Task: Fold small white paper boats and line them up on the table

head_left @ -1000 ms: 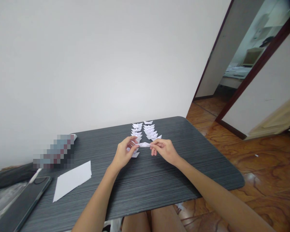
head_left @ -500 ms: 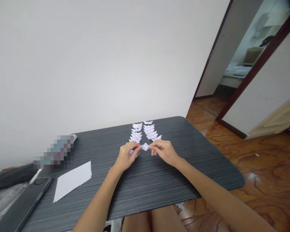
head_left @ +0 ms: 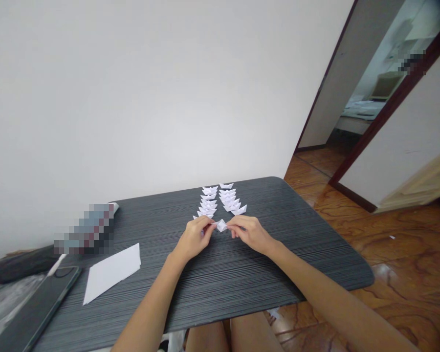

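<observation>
A small folded white paper piece [head_left: 221,225] is held just above the dark striped table [head_left: 242,274]. My left hand [head_left: 194,238] pinches its left end and my right hand [head_left: 250,233] pinches its right end, fingers of both closed on it. Just beyond my hands, two rows of several small white paper boats [head_left: 220,199] run away from me toward the wall.
A white paper sheet [head_left: 112,272] lies on the table's left part. A dark flat device [head_left: 29,313] sits at the left front edge, with a blurred-out object [head_left: 84,229] behind it. A white wall stands behind the table. Wooden floor and an open doorway are on the right.
The paper piece between my fingers has gone from a long thin strip to a short compact shape. My hands have come closer together.
</observation>
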The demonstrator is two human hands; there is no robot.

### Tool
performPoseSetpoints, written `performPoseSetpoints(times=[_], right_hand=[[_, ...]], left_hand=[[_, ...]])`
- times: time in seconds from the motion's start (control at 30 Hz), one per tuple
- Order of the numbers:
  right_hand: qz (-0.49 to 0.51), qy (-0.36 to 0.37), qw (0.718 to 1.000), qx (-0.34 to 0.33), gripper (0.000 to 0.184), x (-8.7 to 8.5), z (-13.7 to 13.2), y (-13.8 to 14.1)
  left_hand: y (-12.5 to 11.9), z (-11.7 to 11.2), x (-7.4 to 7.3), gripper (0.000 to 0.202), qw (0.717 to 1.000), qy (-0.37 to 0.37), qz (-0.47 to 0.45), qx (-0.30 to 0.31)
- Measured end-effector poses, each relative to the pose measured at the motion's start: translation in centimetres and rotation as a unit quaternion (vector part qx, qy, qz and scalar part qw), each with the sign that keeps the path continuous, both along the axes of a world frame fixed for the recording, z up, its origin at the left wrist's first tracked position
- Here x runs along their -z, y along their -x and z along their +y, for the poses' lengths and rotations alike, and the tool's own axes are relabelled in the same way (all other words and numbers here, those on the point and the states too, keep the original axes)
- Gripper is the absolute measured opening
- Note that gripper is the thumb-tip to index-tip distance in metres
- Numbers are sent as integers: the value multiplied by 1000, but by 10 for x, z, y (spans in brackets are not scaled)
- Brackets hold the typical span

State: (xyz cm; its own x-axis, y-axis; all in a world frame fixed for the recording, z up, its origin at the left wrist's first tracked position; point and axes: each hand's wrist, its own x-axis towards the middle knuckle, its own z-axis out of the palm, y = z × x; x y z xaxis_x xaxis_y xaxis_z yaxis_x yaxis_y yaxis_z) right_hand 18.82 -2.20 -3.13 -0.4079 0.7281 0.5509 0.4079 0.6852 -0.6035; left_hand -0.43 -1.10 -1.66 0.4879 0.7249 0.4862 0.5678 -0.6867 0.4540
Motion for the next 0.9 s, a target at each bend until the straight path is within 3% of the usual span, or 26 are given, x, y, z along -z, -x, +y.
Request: performPoseSetpoints(times=[0.17,0.47,0.9], right_hand=[[10,-4,1000,10,17,-5,0,0],[-19,-41,996,-71,21,5,-1,5],[-14,-41,996,-77,21,4,-3,6]], left_hand=[[6,-3,-19,22,998,63,2,-12],[7,-4,-24,22,989,129,58,43],[4,-9,-24,30,989,78,88,92]])
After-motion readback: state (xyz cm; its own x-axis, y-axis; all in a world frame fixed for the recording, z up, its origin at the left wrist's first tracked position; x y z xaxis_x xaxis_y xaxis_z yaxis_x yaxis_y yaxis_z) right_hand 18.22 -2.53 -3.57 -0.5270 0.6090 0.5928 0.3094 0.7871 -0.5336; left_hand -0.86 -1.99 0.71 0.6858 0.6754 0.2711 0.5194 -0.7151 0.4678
